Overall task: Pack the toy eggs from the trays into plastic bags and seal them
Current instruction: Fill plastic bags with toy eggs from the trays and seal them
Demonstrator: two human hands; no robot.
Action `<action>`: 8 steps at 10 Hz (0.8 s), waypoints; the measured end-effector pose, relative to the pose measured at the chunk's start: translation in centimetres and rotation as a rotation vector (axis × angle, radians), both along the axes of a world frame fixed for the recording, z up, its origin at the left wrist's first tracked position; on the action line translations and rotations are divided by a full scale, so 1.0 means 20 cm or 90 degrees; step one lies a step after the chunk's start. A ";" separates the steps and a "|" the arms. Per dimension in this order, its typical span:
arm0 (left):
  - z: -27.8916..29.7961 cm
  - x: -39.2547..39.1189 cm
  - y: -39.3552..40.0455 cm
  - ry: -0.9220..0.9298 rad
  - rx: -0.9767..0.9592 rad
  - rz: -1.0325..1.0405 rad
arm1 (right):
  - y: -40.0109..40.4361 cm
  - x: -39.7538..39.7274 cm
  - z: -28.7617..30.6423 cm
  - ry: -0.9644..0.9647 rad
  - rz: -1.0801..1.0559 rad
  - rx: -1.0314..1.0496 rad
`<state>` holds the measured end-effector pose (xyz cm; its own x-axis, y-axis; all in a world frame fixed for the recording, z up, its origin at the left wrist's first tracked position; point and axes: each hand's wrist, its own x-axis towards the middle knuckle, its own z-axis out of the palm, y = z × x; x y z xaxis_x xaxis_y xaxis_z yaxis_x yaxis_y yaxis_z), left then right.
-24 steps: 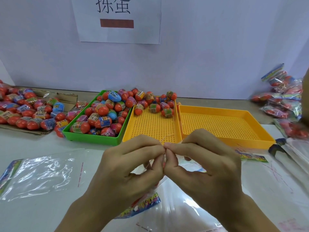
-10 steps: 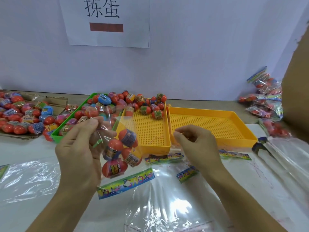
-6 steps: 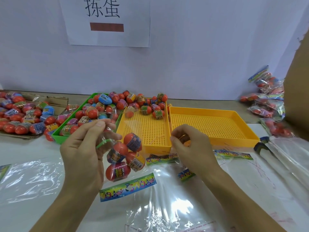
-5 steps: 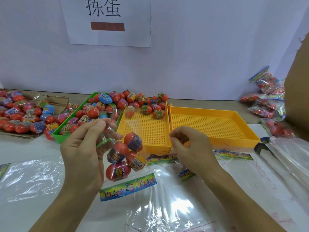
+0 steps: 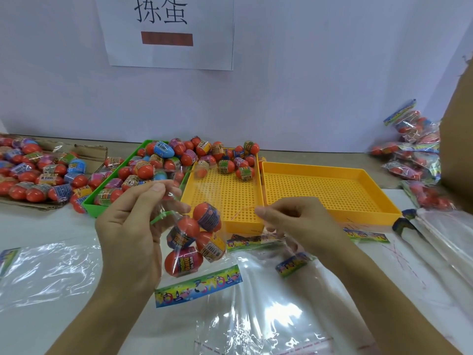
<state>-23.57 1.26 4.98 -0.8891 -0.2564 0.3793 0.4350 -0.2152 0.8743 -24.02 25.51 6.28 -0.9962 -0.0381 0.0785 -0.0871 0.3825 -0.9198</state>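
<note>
My left hand [image 5: 128, 226] holds up a clear plastic bag [image 5: 194, 237] by its gathered neck, where a green tie is wound. Several red toy eggs hang in the bag above the table. My right hand [image 5: 294, 221] is beside it to the right, fingers curled, pinching a thin red strip [image 5: 242, 211]. Loose toy eggs [image 5: 163, 160] fill the green tray [image 5: 92, 208] and spill into the back of the left yellow tray [image 5: 230, 224].
A second yellow tray [image 5: 384, 208] holds nothing. More eggs lie on cardboard [image 5: 30, 172] at the left. Filled bags [image 5: 414, 149] pile up at the right. Flat clear bags [image 5: 268, 303] with colourful headers cover the white table in front.
The hands, first together at the bag's neck, have parted. The left hand lifted the tied bag of eggs; the right drew away to the right and now pinches a red strip.
</note>
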 end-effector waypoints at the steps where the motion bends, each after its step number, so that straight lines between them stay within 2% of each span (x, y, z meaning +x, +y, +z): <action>1: 0.05 0.02 0.02 -0.022 0.001 0.004 | 0.03 0.00 0.05 -0.074 -0.007 -0.212; 3: 0.07 0.04 0.05 -0.017 0.040 0.038 | 0.03 0.00 0.09 -0.191 0.090 -0.525; 4: 0.08 0.04 0.06 -0.023 0.049 0.040 | 0.03 -0.01 0.10 -0.168 0.078 -0.601; 5: 0.08 0.04 0.06 -0.027 0.044 0.039 | 0.02 -0.02 0.08 -0.146 0.029 -0.606; 7: 0.07 0.04 0.06 -0.023 0.037 0.034 | 0.00 -0.02 0.04 -0.110 -0.028 -0.476; 8: 0.07 0.04 0.06 -0.027 0.042 0.032 | -0.01 -0.03 0.01 -0.113 -0.053 -0.478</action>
<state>-22.71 2.47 6.41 -0.8890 -0.3244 0.3232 0.4103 -0.2509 0.8768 -24.60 25.38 6.46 -0.9934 0.0379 -0.1078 0.0879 -0.3497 -0.9327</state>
